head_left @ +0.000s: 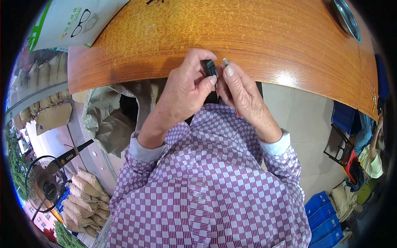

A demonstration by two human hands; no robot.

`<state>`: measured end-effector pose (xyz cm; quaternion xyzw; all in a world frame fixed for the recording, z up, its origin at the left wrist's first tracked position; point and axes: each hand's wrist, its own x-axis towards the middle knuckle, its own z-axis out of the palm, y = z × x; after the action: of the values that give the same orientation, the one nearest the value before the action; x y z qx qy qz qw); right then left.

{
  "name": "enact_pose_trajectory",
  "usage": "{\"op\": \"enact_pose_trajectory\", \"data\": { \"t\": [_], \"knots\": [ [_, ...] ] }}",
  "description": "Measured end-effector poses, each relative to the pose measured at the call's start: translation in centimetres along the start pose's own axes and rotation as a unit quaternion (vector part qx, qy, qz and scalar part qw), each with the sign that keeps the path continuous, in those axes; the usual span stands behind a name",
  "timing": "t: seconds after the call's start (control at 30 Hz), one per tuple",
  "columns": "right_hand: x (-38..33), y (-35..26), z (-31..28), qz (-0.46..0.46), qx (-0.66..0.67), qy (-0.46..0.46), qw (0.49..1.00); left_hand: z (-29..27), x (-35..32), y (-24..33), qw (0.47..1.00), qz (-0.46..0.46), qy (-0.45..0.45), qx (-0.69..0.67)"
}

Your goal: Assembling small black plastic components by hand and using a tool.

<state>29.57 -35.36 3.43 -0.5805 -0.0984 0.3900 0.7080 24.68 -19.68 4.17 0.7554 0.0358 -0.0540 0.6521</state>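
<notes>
My left hand (183, 84) is closed, pinching a small black block-shaped part (209, 67) between thumb and fingers. Close beside it, my right hand (245, 90) is closed too, with a small piece with a silvery metal tip (225, 62) showing above the thumb. The lower end of that piece is hidden by the fingers, so its kind does not show. Both hands are just above the near edge of the wooden table (273, 45), and their fingertips nearly meet.
A white bag with a glasses picture (78, 22) lies at the table's far left, a metal bowl (346, 20) at the far right. Below the edge on the left is an open woven sack (109, 120). A fan (45, 184) and stacked sacks (84, 198) stand left; another person (372, 155) is right.
</notes>
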Motion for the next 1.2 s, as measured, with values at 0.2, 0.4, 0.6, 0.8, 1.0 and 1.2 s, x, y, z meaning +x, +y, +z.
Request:
{"op": "enact_pose_trajectory", "data": {
  "t": [0.2, 0.4, 0.6, 0.8, 1.0, 1.2],
  "knots": [
    [0.5, 0.6, 1.3, -0.017, -0.088, -0.005, 0.996, -1.3, 0.2, -0.2, 0.999, -0.012, 0.035, -0.001],
    [1.6, 0.8, 2.0, -0.032, -0.157, -0.01, 0.987, -2.0, -0.1, -0.8, 0.997, -0.005, 0.07, 0.031],
    [2.5, 1.3, 2.8, -0.046, -0.148, -0.023, 0.988, -1.8, -0.6, -1.4, 0.972, 0.062, 0.168, 0.149],
    [3.6, 0.0, 2.5, -0.041, -0.104, -0.051, 0.992, -2.2, 0.1, -0.8, 0.964, 0.082, 0.192, 0.167],
    [9.0, -4.8, -4.2, -0.222, -0.374, -0.062, 0.898, -3.9, 0.4, -0.8, 0.962, -0.073, 0.209, -0.157],
    [17.5, -6.7, -9.9, -0.31, -0.684, 0.131, 0.647, -2.3, -0.4, -0.8, 0.91, -0.114, 0.106, -0.383]
  ]
}}
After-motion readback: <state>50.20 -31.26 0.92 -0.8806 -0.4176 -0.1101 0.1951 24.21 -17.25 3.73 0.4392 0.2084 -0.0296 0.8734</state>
